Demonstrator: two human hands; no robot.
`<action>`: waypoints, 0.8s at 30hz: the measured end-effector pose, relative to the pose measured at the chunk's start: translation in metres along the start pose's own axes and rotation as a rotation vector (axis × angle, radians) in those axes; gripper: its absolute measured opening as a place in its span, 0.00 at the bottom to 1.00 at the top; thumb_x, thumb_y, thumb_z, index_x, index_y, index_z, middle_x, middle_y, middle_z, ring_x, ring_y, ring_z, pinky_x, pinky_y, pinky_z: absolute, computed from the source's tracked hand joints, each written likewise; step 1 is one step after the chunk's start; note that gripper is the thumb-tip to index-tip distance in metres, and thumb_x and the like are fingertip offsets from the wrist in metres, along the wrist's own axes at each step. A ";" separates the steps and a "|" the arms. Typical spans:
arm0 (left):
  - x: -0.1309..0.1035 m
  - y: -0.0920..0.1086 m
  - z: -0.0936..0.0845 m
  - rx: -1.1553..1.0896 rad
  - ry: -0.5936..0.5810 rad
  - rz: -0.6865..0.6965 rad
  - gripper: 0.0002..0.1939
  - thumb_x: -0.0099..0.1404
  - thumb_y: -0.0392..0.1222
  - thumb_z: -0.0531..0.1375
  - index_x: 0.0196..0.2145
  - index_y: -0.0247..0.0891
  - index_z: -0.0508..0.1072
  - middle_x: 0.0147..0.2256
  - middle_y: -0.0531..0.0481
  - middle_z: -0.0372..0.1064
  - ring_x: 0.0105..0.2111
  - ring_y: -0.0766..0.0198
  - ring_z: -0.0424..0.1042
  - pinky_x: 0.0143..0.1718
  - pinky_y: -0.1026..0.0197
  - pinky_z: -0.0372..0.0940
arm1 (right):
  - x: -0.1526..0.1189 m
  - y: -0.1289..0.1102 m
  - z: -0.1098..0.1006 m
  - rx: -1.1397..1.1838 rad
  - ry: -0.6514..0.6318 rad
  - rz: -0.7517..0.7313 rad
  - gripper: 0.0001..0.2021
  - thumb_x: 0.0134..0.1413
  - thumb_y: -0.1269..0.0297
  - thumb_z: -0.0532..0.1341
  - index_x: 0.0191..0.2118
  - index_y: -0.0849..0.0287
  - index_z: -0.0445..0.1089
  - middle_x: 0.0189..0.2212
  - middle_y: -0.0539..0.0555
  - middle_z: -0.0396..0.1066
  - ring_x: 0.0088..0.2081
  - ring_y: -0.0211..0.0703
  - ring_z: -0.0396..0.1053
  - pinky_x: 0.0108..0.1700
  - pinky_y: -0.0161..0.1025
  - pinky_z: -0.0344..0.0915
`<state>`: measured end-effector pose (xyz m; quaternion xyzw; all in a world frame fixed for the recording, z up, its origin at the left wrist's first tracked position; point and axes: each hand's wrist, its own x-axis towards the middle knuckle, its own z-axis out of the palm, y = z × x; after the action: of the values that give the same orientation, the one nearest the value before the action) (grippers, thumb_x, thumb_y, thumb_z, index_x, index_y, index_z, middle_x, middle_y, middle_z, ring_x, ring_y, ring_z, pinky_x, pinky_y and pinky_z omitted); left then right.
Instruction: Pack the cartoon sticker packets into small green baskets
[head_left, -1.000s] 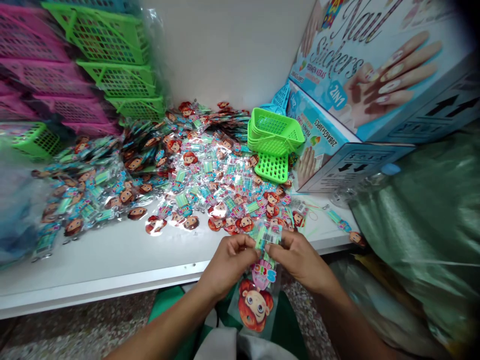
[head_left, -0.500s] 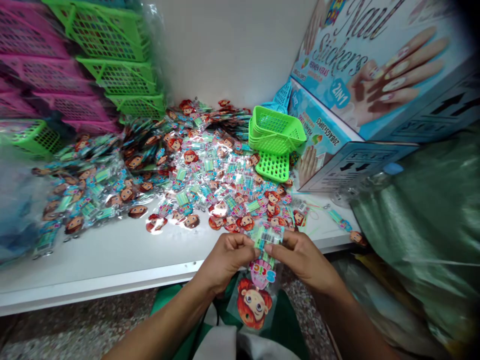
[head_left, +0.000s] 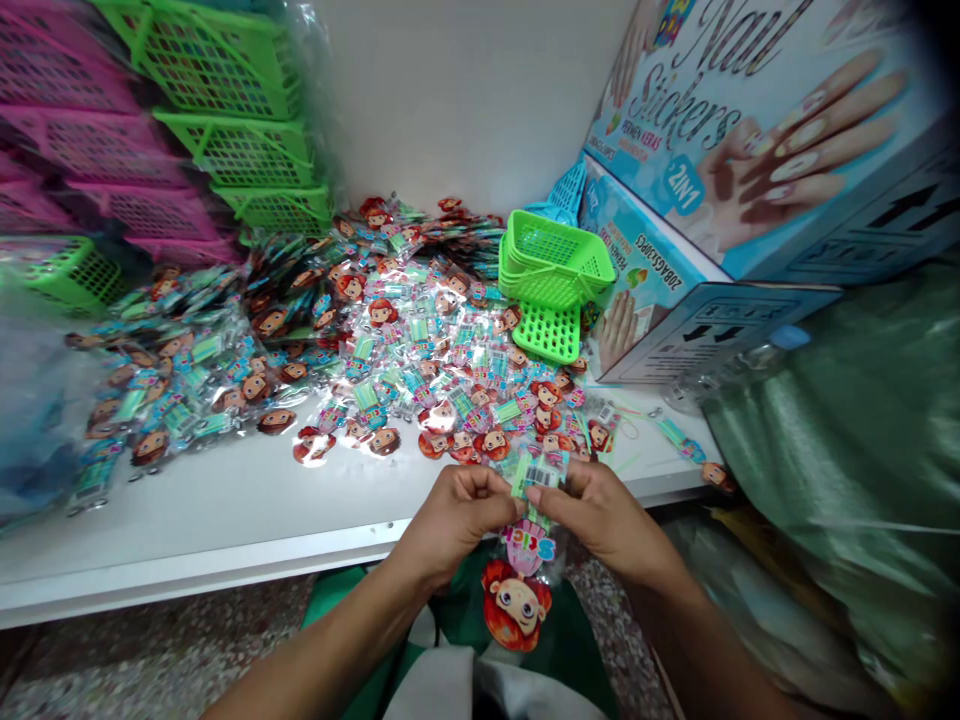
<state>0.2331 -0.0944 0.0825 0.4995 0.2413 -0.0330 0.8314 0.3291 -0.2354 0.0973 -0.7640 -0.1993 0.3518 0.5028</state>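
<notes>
Just past the table's front edge, both my hands pinch one clear plastic packet (head_left: 526,548) by its upper part. My left hand (head_left: 466,515) grips its left side, fingers curled and thumb on top. On the other side my right hand (head_left: 596,510) presses its thumb near the barcode. Green sticks show inside the packet, and a red-haired cartoon head hangs at its lower end above my lap. Beyond my hands lies a wide pile of similar packets (head_left: 420,385), many with the same kind of cartoon head.
Stacked pink baskets (head_left: 127,140) and green baskets (head_left: 240,150) stand at the left. Small green baskets (head_left: 555,255) sit behind the pile, beside a Nail Stickers box (head_left: 720,150). A clear bottle (head_left: 739,370) and a green sheet (head_left: 847,450) are at the right.
The packet's lower end, with the cartoon head, has shifted slightly right and up. Both hands keep their grip in nearly the same place.
</notes>
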 end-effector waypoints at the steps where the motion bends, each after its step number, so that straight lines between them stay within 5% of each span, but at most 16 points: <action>1: 0.000 0.000 0.000 0.012 -0.002 0.004 0.08 0.45 0.38 0.66 0.19 0.32 0.71 0.16 0.57 0.60 0.19 0.74 0.54 0.23 0.67 0.48 | 0.000 0.000 0.000 -0.020 -0.018 -0.003 0.15 0.47 0.56 0.61 0.22 0.59 0.58 0.18 0.44 0.51 0.22 0.33 0.48 0.23 0.33 0.47; 6: -0.001 0.002 0.000 -0.011 -0.004 -0.046 0.11 0.41 0.40 0.69 0.20 0.32 0.72 0.17 0.56 0.62 0.19 0.73 0.57 0.24 0.67 0.51 | 0.001 -0.004 0.002 0.003 -0.142 -0.053 0.11 0.50 0.60 0.56 0.23 0.58 0.56 0.19 0.44 0.51 0.22 0.33 0.48 0.24 0.32 0.47; 24: -0.001 0.000 -0.002 0.099 -0.009 0.031 0.07 0.48 0.39 0.63 0.20 0.32 0.70 0.16 0.58 0.57 0.18 0.74 0.50 0.22 0.66 0.45 | -0.001 -0.004 0.010 -0.017 -0.101 -0.057 0.08 0.49 0.66 0.55 0.23 0.58 0.57 0.20 0.45 0.53 0.22 0.32 0.50 0.25 0.31 0.50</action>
<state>0.2310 -0.0929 0.0819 0.5436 0.2280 -0.0341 0.8071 0.3214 -0.2282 0.0990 -0.7436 -0.2491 0.3740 0.4951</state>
